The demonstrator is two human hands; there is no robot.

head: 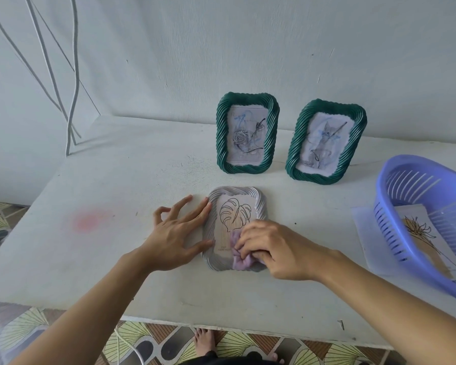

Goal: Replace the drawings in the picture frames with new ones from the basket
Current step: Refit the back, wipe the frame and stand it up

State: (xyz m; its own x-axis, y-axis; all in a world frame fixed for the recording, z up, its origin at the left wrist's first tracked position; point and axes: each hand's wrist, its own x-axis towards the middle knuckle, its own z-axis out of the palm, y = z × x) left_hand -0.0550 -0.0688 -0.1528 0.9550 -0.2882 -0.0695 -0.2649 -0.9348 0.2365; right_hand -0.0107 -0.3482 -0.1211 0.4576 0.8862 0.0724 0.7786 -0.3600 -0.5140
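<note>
1. A white wall backs a pale worktop. Thin cables hang at the upper left, and patterned floor shows along the bottom edge.
2. Just below centre, a grey frame lies flat, face up, with a leaf drawing in it.
3. The left hand rests on the frame's left edge. Its grip is apart, with the thumb and longer fingers straight against the rim.
4. The right hand is over the frame's lower right corner, its grip clamped on a crumpled lilac cloth that touches the glass.
5. Above centre, a green frame with a rose picture stands upright. A second green frame stands just to its right, tilted back.
6. At the right edge, a purple basket holds a flower drawing, and a pale sheet lies under it.
</note>
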